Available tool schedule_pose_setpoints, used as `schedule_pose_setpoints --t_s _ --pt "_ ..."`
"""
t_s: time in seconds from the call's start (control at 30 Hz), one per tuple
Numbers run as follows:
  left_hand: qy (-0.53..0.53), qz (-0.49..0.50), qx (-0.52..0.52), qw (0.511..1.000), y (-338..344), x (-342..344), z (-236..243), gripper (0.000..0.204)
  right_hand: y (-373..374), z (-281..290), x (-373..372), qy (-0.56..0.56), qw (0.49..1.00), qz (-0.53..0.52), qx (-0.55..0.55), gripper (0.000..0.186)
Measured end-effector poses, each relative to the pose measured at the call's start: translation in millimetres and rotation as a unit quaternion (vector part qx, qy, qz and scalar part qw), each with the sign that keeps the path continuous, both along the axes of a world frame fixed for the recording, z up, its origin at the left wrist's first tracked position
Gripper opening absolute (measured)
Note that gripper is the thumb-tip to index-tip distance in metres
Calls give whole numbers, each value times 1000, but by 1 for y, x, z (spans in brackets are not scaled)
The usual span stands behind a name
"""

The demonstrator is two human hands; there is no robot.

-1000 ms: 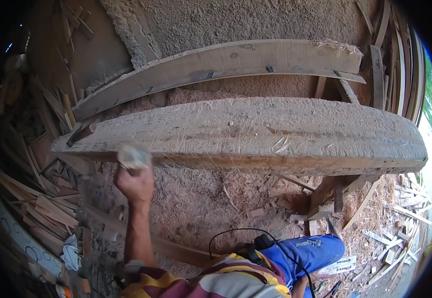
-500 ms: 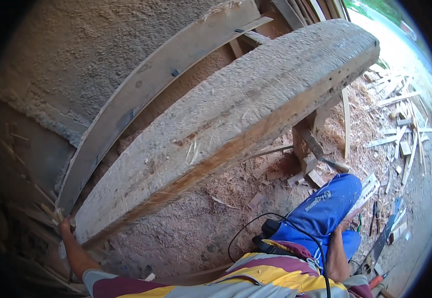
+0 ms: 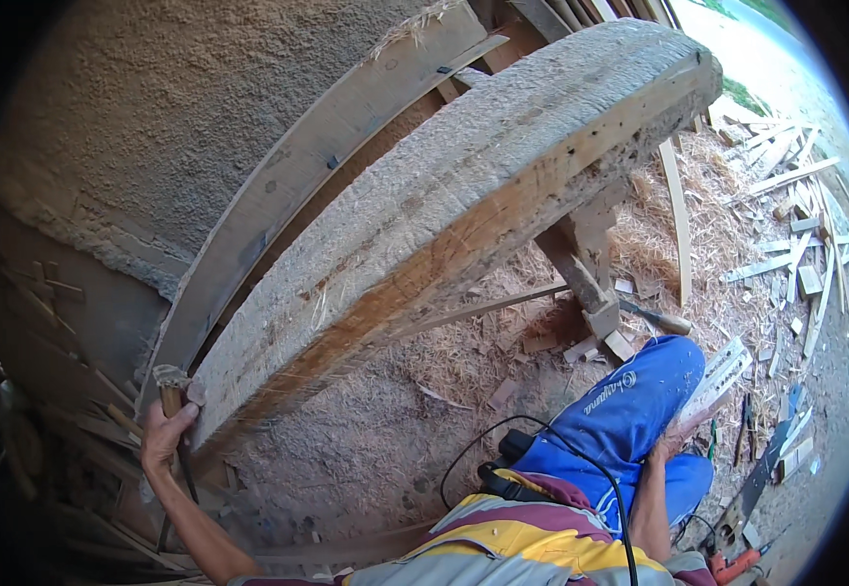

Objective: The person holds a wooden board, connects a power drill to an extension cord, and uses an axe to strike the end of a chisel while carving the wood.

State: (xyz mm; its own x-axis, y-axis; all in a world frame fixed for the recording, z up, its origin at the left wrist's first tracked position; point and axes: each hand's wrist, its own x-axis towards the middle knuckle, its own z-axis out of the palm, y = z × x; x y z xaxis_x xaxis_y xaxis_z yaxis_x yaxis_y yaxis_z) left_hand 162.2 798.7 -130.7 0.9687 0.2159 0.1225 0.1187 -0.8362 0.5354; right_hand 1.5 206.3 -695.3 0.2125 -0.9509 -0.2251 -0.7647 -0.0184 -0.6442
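Note:
A large, rough-hewn curved timber [image 3: 424,215] runs from the lower left up to the far right. At its near end my left hand [image 3: 163,438] is closed round a short wooden handle [image 3: 170,398] with a pale, blunt top, its thumb close to the timber's end. What kind of tool it is does not show clearly. My right hand [image 3: 666,447] is low beside my blue-trousered leg, at the lower end of a pale flat piece with dark holes [image 3: 717,386]. Its fingers are mostly hidden, so whether it grips that piece is unclear.
A thin curved board [image 3: 297,176] leans between timber and rough wall [image 3: 170,117]. A wooden support [image 3: 573,264] stands under the timber, with a wooden-handled chisel [image 3: 661,317] near its foot. Offcuts [image 3: 805,278], shavings and an orange power tool [image 3: 734,565] lie right. A black cable [image 3: 580,444] crosses my lap.
My left hand has come further into view, and the wooden handle now stands more upright in it. The view has shifted, moving the timber's far end left and up. My right hand stays by my leg.

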Motion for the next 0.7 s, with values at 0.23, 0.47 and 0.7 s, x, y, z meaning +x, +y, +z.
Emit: schedule_pose_setpoints --t_s 0.23,0.47,0.7 --pt "16 -189 241 952 -167 23 9 30 -8 0 0 -16 1000 -20 2 83" --pt "-25 -456 306 835 -294 86 31 33 -1 -2 3 -52 998 -35 17 84" --pt "-161 -484 238 826 -446 145 97 27 7 -11 7 -92 993 -57 38 85"
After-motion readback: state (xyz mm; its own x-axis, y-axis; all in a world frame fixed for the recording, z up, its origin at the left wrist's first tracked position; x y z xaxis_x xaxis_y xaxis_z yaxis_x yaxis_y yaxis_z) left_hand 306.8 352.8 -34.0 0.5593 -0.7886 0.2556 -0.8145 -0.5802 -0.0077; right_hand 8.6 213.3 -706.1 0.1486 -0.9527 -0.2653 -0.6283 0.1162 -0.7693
